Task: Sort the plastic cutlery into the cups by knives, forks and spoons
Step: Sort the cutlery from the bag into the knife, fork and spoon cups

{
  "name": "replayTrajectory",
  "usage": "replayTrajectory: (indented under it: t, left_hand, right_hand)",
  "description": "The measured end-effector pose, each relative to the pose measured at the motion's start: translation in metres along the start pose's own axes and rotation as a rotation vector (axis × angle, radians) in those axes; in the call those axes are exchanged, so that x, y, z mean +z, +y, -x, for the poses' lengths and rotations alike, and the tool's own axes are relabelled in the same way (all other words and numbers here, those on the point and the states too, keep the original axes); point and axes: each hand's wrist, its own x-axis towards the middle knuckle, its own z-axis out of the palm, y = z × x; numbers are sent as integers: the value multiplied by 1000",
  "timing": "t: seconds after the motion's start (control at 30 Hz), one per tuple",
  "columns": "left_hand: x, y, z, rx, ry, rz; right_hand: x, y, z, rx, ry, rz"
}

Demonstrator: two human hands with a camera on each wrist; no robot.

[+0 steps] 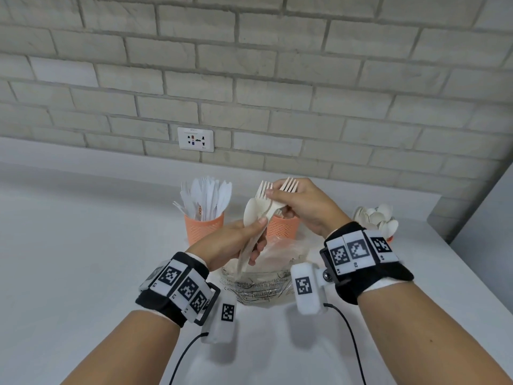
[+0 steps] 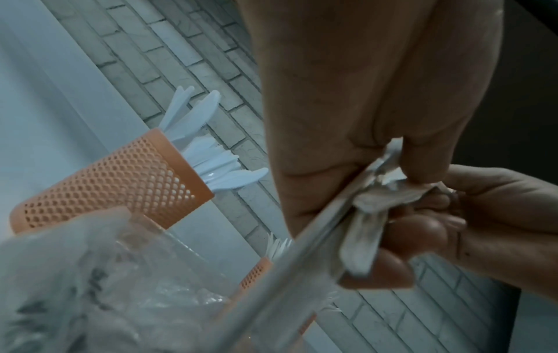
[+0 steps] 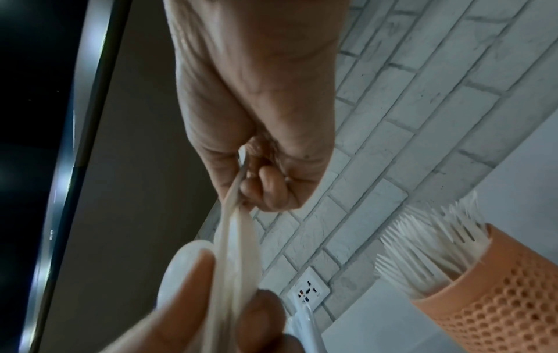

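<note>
My left hand (image 1: 256, 234) grips a bundle of cream plastic cutlery by the handles: a spoon (image 1: 252, 211) and two forks (image 1: 288, 185) fan out above it. My right hand (image 1: 277, 202) pinches the forks just below their tines, above the middle orange mesh cup (image 1: 281, 227), which holds forks (image 3: 438, 250). The left orange cup (image 1: 204, 226) is full of white knives (image 2: 208, 152). A third cup at the right, mostly hidden behind my right wrist, holds spoons (image 1: 377, 216). In the right wrist view my right hand (image 3: 256, 181) pinches the thin handle edge-on.
A crumpled clear plastic bag (image 1: 263, 284) lies on the white counter (image 1: 83, 245) under my hands, in front of the cups. A brick wall with a power outlet (image 1: 195, 139) stands behind. The counter ends at a wall on the right.
</note>
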Motion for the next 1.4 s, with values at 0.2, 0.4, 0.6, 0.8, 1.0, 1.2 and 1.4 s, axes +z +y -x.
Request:
replayTrajectory:
  t: [0.2,0.4,0.6,0.8,1.0,1.2,1.4]
  left_hand:
    - [-7,-8,-10,11,75,7]
    - [-15,-13,-22,83,235,45]
    - [-11,-3,-33,145,266,96]
    - [-4,-1,-42,167,262,117]
    - [0,0,-47,162,255,111]
    - [9,4,-48,189,223,110]
    - [32,10,-58,205,175,51]
  right_hand:
    - [-35,-28,-9,-102,310,-197]
    - [-74,-25,-23,-344,596,147]
    - [-73,20,-52,-253,459,435]
    - [-60,54,-73,3,313,531]
    - [-48,73,-81,314,175,982]
    - [-52,50,-66,85,330,855]
    - [-28,12,-16,-224,174,399]
